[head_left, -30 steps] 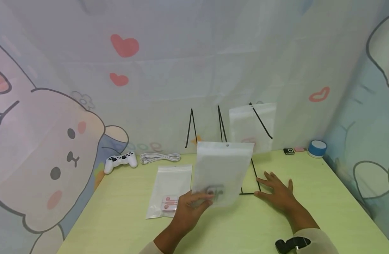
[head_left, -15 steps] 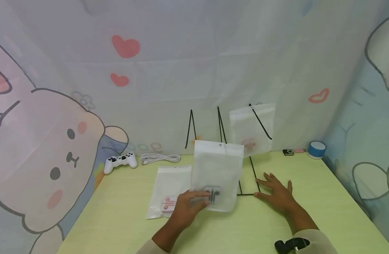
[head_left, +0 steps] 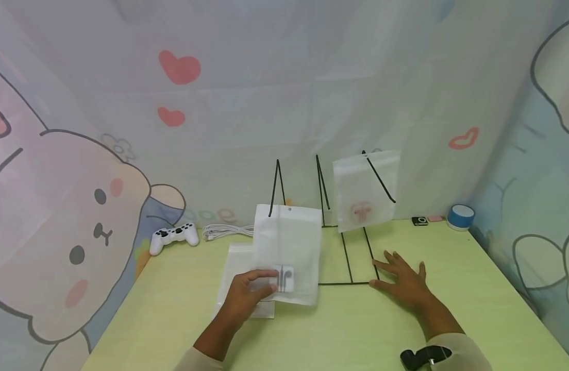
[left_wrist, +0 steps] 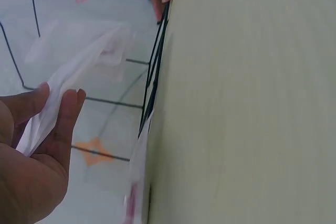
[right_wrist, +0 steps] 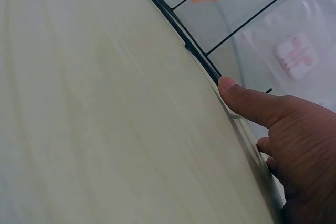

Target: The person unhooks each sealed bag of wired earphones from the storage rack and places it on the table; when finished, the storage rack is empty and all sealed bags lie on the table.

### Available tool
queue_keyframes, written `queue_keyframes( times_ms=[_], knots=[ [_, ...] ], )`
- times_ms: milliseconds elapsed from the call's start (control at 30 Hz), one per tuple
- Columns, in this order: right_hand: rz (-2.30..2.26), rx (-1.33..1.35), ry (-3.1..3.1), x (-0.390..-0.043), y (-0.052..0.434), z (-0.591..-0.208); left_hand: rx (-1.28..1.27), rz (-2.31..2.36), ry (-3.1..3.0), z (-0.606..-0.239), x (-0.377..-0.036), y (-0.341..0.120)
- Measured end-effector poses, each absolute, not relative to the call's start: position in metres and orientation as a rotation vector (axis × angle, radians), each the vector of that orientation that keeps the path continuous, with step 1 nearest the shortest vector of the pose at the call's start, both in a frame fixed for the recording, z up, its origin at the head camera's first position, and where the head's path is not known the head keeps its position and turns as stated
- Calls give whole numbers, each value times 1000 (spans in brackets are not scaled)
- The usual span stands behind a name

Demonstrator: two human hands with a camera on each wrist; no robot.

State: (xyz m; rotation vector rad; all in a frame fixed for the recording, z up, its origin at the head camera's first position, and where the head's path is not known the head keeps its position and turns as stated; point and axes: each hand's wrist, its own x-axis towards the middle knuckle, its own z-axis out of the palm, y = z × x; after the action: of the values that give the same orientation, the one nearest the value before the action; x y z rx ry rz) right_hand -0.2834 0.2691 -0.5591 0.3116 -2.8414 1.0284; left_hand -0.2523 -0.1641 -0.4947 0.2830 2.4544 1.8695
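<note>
My left hand pinches a white zip bag low on its left side, thumb and fingers near the boxed grey earphones inside. The bag stands upright before a black wire rack, its punched hole at the top edge, close to the left hook. In the left wrist view, the bag shows edge-on between thumb and fingers. My right hand rests spread, with its thumb at the rack's front right corner. A second bag with pink earphones hangs from the right hook.
Another white bag lies on the table, partly hidden behind the held one. Along the back are a white game controller, a coiled white cable, a small black music player, a pink item and a blue-and-white cylinder.
My left hand has carried the held bag leftward from the middle hook to the left hook, turning it to face me more squarely. It now covers part of the lying bag. The right hand stays put.
</note>
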Motion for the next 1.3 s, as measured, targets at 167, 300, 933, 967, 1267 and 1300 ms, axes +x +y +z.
queue_keyframes(
  times_ms=[167, 300, 933, 967, 1267, 1300],
  knots=[
    [1020, 305, -2855, -283, 267, -558, 193, 1884, 2424, -492, -257, -186],
    [1006, 300, -2857, -283, 266, -557, 178, 1882, 2435, -489, -260, -205],
    [1009, 308, -2857, -283, 265, -557, 57, 1888, 2397, -482, -263, -289],
    [1006, 309, -2860, -283, 264, -558, 50, 1892, 2397, -482, -262, -294],
    [1001, 312, -2854, -286, 263, -558, -5, 1944, 2343, -485, -262, -335],
    [1004, 310, -2854, -286, 263, -559, -6, 1948, 2329, -486, -261, -340]
  ],
)
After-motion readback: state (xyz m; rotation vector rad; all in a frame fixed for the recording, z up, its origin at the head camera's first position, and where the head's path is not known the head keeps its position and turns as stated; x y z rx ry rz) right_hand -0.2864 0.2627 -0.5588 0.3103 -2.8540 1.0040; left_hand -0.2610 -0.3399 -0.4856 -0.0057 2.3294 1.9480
